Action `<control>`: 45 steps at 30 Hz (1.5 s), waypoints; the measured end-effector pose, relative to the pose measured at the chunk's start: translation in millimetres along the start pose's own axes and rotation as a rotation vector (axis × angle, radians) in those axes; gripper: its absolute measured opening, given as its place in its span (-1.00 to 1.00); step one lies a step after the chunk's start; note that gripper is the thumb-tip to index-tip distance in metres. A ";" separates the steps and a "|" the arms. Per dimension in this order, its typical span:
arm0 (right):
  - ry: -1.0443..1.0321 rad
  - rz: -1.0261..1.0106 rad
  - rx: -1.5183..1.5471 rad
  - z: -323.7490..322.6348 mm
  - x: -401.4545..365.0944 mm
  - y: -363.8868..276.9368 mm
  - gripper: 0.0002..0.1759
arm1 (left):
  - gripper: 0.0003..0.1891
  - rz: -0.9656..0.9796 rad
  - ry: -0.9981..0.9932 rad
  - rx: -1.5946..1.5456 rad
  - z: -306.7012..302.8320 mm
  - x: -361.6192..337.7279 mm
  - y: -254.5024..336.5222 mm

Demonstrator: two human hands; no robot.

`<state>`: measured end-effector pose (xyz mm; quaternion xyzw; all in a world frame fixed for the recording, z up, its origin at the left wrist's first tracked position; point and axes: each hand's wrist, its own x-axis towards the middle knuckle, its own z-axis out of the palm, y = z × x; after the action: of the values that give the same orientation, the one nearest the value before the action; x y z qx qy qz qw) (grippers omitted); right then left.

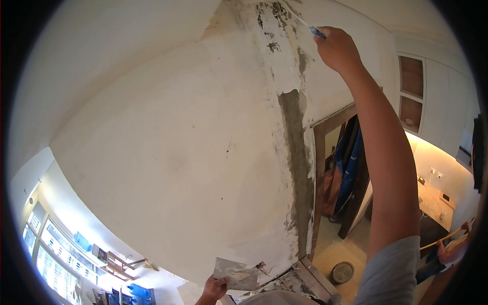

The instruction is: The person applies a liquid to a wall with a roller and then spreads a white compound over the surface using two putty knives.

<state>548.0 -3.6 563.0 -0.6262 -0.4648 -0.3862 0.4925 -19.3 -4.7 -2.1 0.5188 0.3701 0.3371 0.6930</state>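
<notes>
My right hand [337, 49] is raised high against the white wall [168, 152], shut on a putty knife [311, 28] with a blue handle. Its thin blade touches a vertical strip of fresh white filler [278, 61] near the ceiling. Below that strip runs a bare grey channel [295, 162] cut down the wall. Low in the view, my left hand [214, 288] holds a flat metal trowel [235, 276] smeared with putty, close to the wall's base.
A doorway [338, 193] with a wooden frame opens right of the grey channel, with a round bucket [342, 272] on the floor beyond. White cabinets with open niches [410, 91] hang at right. Bright windows [56, 249] and blue bottles lie lower left.
</notes>
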 end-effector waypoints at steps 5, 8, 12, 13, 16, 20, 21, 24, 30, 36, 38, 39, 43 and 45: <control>-0.015 -0.034 -0.226 -9.1 37.6 -26.1 -0.66 | -0.53 0.131 -0.056 0.180 -28.1 24.6 -39.2; -0.044 0.035 -0.143 -8.2 38.3 -23.7 -0.66 | -0.49 -0.101 -0.030 -0.337 2.0 19.8 -10.1; 0.062 0.013 -0.072 -2.7 13.9 -8.4 -0.65 | -0.49 -0.078 0.008 -0.334 21.0 17.1 11.6; 0.014 0.029 -0.069 -2.1 5.6 -3.9 -0.63 | -0.49 -0.070 0.006 -0.350 26.5 16.2 17.0; -0.060 0.053 -0.044 -0.7 -22.6 7.9 -0.56 | -0.49 -0.060 -0.012 -0.372 31.3 19.7 22.6; -0.058 0.049 0.006 10.2 -79.8 27.7 -0.56 | -0.48 -0.088 -0.029 -0.375 9.0 33.1 -2.2; -0.073 0.051 0.012 10.8 -94.7 31.9 -0.54 | -0.48 -0.087 -0.035 -0.380 12.1 32.8 0.3; -0.156 0.106 0.012 6.1 -143.4 38.8 -0.54 | -0.48 -0.084 -0.054 -0.386 23.6 30.6 12.5; -0.198 0.201 0.103 -16.5 -172.8 37.0 -0.55 | -0.50 -0.086 -0.029 -0.378 27.9 28.6 20.0; 0.058 0.072 0.100 -2.5 -102.5 7.8 -0.56 | -0.49 -0.089 0.008 -0.378 34.9 26.9 19.2; 0.055 0.073 0.074 2.1 -74.1 -2.7 -0.55 | -0.49 -0.107 0.006 -0.403 36.1 27.1 20.5; 0.024 0.062 0.053 8.0 -66.9 -2.5 -0.54 | -0.49 -0.101 0.000 -0.419 34.4 28.7 17.4; -0.047 0.057 0.015 36.8 -78.9 8.5 -0.52 | -0.50 -0.119 0.024 -0.438 39.5 24.2 22.3; -0.084 0.079 0.010 29.0 -98.4 7.9 -0.50 | -0.51 -0.138 0.037 -0.438 46.0 23.4 26.4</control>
<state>529.8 4.2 462.1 -0.6572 -0.4618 -0.3377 0.4907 29.8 -0.2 28.3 0.3230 0.3353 0.3708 0.8036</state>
